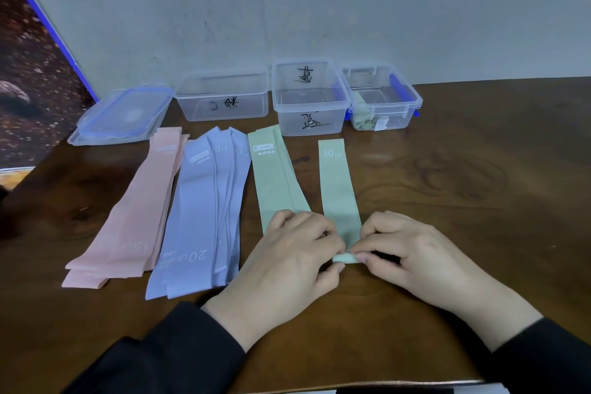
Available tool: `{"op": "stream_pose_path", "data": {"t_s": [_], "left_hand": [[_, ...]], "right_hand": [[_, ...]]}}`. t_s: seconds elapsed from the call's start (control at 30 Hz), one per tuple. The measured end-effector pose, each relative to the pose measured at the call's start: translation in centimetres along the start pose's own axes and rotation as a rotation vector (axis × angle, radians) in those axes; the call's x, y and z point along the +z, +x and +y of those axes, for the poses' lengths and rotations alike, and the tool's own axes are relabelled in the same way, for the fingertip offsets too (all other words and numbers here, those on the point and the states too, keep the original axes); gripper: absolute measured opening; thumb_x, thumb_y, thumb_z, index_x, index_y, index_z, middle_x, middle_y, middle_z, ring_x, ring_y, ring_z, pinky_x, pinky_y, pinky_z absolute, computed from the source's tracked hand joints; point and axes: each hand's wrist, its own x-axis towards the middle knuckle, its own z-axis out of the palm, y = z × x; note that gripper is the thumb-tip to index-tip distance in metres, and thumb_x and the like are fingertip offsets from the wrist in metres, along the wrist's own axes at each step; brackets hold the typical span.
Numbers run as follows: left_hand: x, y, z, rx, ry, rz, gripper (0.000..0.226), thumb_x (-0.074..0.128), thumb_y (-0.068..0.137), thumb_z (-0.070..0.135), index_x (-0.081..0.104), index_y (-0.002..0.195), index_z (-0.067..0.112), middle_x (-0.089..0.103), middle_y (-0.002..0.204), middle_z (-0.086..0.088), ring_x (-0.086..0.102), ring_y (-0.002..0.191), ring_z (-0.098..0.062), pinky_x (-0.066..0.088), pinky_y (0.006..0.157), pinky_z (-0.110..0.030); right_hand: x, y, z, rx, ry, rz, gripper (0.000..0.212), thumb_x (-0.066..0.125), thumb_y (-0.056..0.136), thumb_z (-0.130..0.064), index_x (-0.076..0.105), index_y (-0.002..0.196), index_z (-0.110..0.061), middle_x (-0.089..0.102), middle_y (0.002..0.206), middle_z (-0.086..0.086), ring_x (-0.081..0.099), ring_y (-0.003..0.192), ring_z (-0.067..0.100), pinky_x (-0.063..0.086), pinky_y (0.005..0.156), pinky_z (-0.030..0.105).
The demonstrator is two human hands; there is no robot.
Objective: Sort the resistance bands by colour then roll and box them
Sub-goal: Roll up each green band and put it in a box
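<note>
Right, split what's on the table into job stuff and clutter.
Job: green band being rolled by left hand and right hand; green pile; purple pile; pink pile; three boxes.

Lying about: stacked lids; poster.

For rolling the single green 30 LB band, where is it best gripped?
At its near end, from the person's side: the green 30 LB band lies flat, lengthwise away, and left hand and right hand pinch the small fold there.
</note>
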Motion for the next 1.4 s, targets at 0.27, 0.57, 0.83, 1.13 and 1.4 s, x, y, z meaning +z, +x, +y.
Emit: {"op": "stream_pose_path", "data": {"t_s": [0.27, 0.57, 0.83, 1.13, 1.4], "left_hand": [[0.08, -0.01, -0.10, -0.019, 0.007, -0.011, 0.020, 0.055, 0.095, 0.042, 0.068, 0.101, 0.028, 0.059, 0.107, 0.013, 0.053, 0.103, -0.007, 0.038, 0.098, -0.033], [0.23, 0.02, -0.15, -0.022, -0.008, -0.020, 0.026, 0.048, 0.099, 0.042, 0.070, 0.102, 0.027, 0.060, 0.105, 0.012, 0.053, 0.101, -0.007, 0.041, 0.096, -0.034], [0.22, 0.10, -0.09, -0.065, -0.002, -0.017, 0.034, 0.040, 0.101, 0.043, 0.072, 0.104, 0.031, 0.061, 0.108, 0.013, 0.053, 0.104, -0.006, 0.041, 0.098, -0.033], [0.23, 0.12, -0.19, -0.051, -0.008, -0.014, 0.026, 0.047, 0.097, 0.044, 0.068, 0.103, 0.029, 0.060, 0.108, 0.013, 0.053, 0.103, -0.006, 0.042, 0.097, -0.033], [0.19, 0.10, -0.18, -0.094, -0.019, -0.024, 0.032, 0.043, 0.098, 0.048, 0.068, 0.108, 0.030, 0.060, 0.111, 0.015, 0.052, 0.105, -0.004, 0.039, 0.100, -0.030]], "right_hand": [[0.41, -0.05, 0.38, 0.000, -0.010, -0.018, 0.020, 0.065, 0.096, -0.040, 0.074, 0.112, -0.031, 0.058, 0.101, -0.023, 0.056, 0.094, 0.008, 0.049, 0.086, 0.025], [0.17, 0.06, 0.30, 0.061, 0.026, -0.042, 0.028, 0.056, 0.099, -0.048, 0.074, 0.116, -0.035, 0.055, 0.102, -0.024, 0.055, 0.098, 0.008, 0.042, 0.088, 0.016], [-0.04, 0.10, 0.27, 0.112, 0.056, -0.032, 0.026, 0.063, 0.091, -0.053, 0.073, 0.108, -0.036, 0.056, 0.104, -0.025, 0.056, 0.102, 0.009, 0.049, 0.086, 0.024], [0.11, 0.09, 0.08, 0.091, 0.035, -0.032, 0.033, 0.055, 0.098, -0.051, 0.074, 0.115, -0.030, 0.057, 0.104, -0.024, 0.056, 0.099, 0.007, 0.050, 0.085, 0.023], [0.02, 0.11, 0.11, 0.110, 0.052, -0.021, 0.023, 0.061, 0.095, -0.049, 0.072, 0.107, -0.033, 0.057, 0.103, -0.023, 0.057, 0.099, 0.010, 0.050, 0.083, 0.027]]}}
